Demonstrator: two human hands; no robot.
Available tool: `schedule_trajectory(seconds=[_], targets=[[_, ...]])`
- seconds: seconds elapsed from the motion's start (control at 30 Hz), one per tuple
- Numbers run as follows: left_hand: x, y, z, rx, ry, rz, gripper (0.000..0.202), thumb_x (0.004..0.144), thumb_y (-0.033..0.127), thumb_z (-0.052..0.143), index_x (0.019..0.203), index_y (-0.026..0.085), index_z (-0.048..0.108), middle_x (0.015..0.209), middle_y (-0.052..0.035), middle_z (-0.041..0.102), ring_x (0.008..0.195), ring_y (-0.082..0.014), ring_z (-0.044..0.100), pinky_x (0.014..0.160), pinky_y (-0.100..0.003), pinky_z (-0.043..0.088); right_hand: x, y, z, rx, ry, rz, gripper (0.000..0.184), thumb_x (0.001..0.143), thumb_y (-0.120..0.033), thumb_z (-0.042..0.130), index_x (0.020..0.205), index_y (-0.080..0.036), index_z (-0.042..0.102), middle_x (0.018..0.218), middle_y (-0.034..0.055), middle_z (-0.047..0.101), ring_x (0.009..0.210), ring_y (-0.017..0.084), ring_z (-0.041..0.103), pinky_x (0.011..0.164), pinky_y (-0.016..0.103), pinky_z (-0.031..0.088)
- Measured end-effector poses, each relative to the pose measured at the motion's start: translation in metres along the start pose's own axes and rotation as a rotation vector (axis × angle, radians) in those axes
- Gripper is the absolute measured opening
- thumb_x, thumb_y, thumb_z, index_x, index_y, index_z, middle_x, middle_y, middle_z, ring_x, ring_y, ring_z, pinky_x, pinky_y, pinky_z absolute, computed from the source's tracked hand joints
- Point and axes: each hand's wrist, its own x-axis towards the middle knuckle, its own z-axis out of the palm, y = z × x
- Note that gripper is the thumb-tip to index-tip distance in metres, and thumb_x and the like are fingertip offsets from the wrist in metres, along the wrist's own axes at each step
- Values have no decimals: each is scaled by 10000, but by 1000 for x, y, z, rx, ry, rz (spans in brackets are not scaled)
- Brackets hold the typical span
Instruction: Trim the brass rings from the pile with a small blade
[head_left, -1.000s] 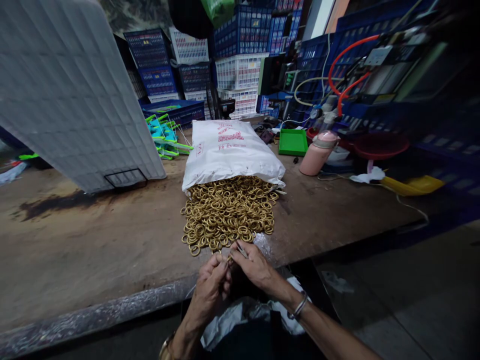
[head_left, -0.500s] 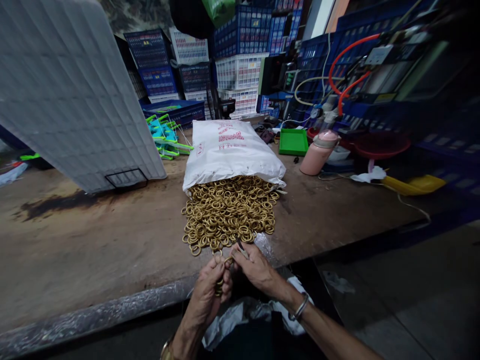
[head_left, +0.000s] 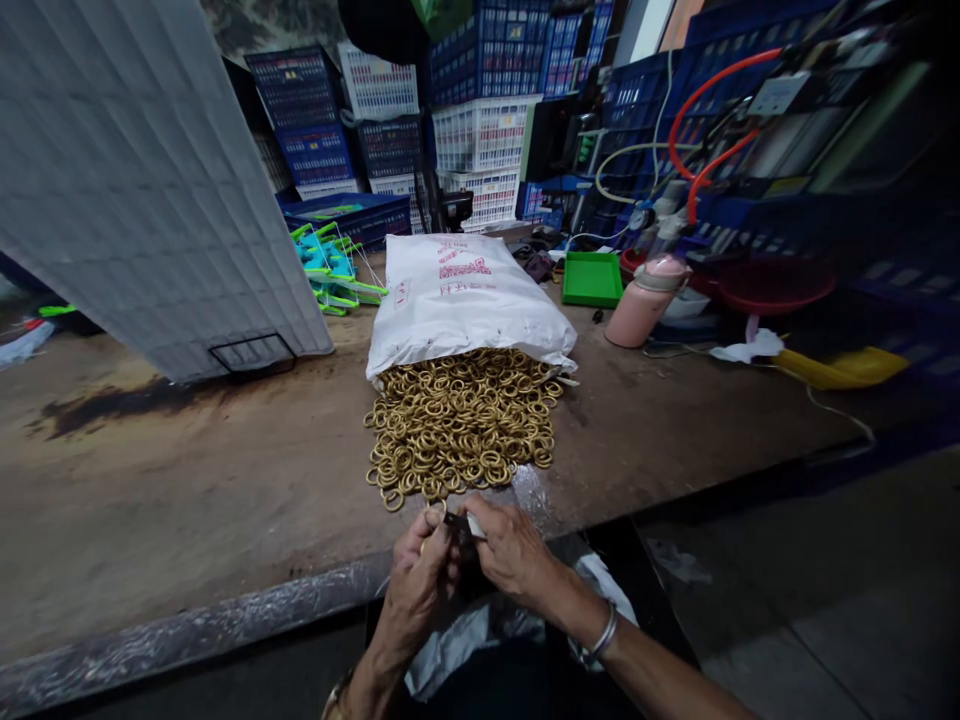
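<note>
A heap of brass rings (head_left: 461,425) spills out of a white sack (head_left: 465,295) lying on the brown workbench (head_left: 187,500). Both my hands meet at the bench's near edge, just in front of the heap. My left hand (head_left: 420,575) is closed on a brass ring (head_left: 433,520), with more rings seemingly in its palm. My right hand (head_left: 510,550) pinches a small dark tool with a pale tip (head_left: 465,523) against that ring. A metal bangle (head_left: 596,635) sits on my right wrist.
A large grey ribbed panel (head_left: 142,190) leans at the left. Behind the sack are green-blue plastic parts (head_left: 330,270), a green tray (head_left: 591,278), a pink bottle (head_left: 643,300), a red basin (head_left: 772,290) and stacked crates (head_left: 480,130). A plastic bag (head_left: 480,640) hangs below the bench edge.
My hands have shifted slightly; the right hand's tool has turned from pointing up-left to lying flatter across the ring. The view has tilted up a little.
</note>
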Motion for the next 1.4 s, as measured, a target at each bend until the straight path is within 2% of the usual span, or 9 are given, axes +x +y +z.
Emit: schedule_trajectory(seconds=[0.23,0.43,0.6,0.8,0.93,1.03,1.13,1.23,1.4], targets=[[2,0,-2,52,19,3,357,657,483,624,695,181,438,480,90,431,374,-21,333,362,-124,253,2,-4,-1,-57,-45,48,277,652,-54,367,882,-178,461,668,0,536,593,129,442,555,236,247],[-12,6,-1,99,3,-12,317,722,454,576,671,176,433,493,71,459,368,-18,332,347,-120,232,3,12,4,-169,-75,69,267,702,-93,363,933,-175,472,698,14,561,607,133,461,550,246,231],[-21,13,0,-138,-82,-45,271,716,389,609,678,182,439,504,59,466,361,-34,333,318,-137,238,10,18,5,-247,-9,150,242,691,-88,368,891,-165,479,691,28,578,608,141,490,553,248,241],[-15,12,-10,-192,-3,-67,222,797,350,514,721,141,515,674,-3,537,438,-38,388,351,-144,296,22,4,15,-335,1,147,410,703,-99,417,1104,-185,410,973,75,596,798,175,546,653,255,305],[-14,15,-14,-220,-3,-34,154,763,302,556,725,162,506,663,3,544,429,-49,404,334,-145,284,32,-5,17,-414,-30,248,245,768,-129,413,988,-222,466,870,50,626,744,172,574,620,249,313],[-14,15,-18,-277,-18,-54,147,747,278,566,854,186,528,649,11,542,438,-62,426,341,-149,291,36,-7,15,-431,-16,252,218,784,-110,383,946,-222,478,824,40,633,702,163,580,596,240,309],[-12,14,-24,-342,-19,-103,230,720,258,597,928,175,546,698,-4,557,500,-72,470,375,-151,319,34,-1,14,-389,23,199,264,737,-83,400,958,-206,474,825,41,625,697,156,567,592,235,306],[-10,13,-26,-418,19,-138,187,687,261,639,819,150,569,728,-19,571,557,-81,507,401,-149,337,31,7,13,-254,94,140,292,677,-68,412,936,-187,476,778,31,600,690,146,538,597,226,308],[-2,18,-19,-450,54,-135,181,631,221,691,694,131,547,703,-22,578,581,-94,532,381,-135,310,32,12,7,163,203,229,122,785,-213,365,721,-191,467,635,-21,499,603,112,457,572,209,321]])
